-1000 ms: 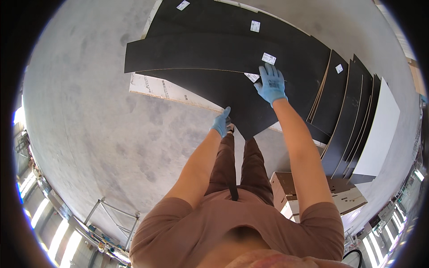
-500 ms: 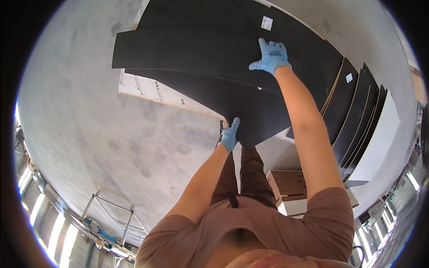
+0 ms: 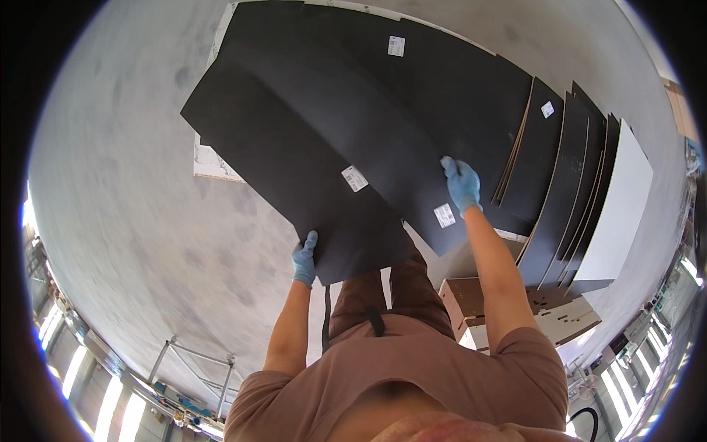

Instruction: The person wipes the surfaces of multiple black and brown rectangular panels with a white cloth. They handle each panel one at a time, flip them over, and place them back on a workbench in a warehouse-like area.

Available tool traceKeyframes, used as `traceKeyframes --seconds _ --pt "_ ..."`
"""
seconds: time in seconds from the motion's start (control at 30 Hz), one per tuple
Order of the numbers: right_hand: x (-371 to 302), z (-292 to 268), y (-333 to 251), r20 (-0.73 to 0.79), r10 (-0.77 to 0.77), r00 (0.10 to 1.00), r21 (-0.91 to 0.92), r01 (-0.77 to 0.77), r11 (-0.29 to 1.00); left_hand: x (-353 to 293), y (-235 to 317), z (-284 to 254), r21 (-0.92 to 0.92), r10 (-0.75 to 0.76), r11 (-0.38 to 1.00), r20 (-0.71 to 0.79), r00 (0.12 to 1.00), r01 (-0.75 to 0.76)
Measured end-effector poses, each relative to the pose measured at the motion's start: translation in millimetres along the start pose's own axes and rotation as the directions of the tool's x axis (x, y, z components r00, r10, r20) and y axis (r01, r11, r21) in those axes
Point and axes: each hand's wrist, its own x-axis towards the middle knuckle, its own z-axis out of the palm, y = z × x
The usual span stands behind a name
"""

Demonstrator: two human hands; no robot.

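At the left lies bare grey concrete floor (image 3: 132, 221), with a pale printed sheet (image 3: 210, 163) showing from under the far-left edge of the stack. The left hand (image 3: 304, 259), in a blue glove, pinches the near corner of the top black panel (image 3: 294, 169); its fingers (image 3: 311, 239) are curled shut over the edge, thumb hidden beneath. This panel is long, thin and tilted, its far end reaching toward the left and lying over the other black panels (image 3: 442, 96) fanned out on the floor. A small white label (image 3: 354, 178) sits on its face.

The right hand (image 3: 462, 184), also gloved, rests with fingers bent on the right side of the panel below, next to another white label (image 3: 444, 215); whether it grips an edge or only presses down, I cannot tell. Further right, more dark panels (image 3: 567, 184) and 1 white panel (image 3: 622, 214) lean in a row, and cardboard boxes (image 3: 515, 309) sit near the person's right leg.

The risks, as I judge them: the left hand holds a big panel by 1 corner only, so it could flex, slip from the glove or swing. Its far end could drag across the stack beneath and scuff the faces or peel labels. A pull to the right could knock the leaning row over.
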Motion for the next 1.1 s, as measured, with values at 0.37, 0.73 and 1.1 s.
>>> traceKeyframes --seconds 0.37,0.73,1.1 --pt "-40.6 -43.6 153.5 -0.212 0.44 0.873 0.213 -0.398 0.892 -82.2 66.0 -18.5 0.178 0.352 0.924 -0.051 0.935 -0.338" --pt "-35.5 -31.7 124.8 -0.305 0.093 0.948 -0.172 -0.151 0.974 -203.4 147.1 66.0 0.753 0.601 0.514 0.025 0.799 -0.411" --pt "-98.4 -76.8 -128.5 0.399 -0.33 0.856 0.487 0.108 0.867 -246.7 124.7 217.5 0.729 0.713 0.198 0.351 0.607 -0.655"
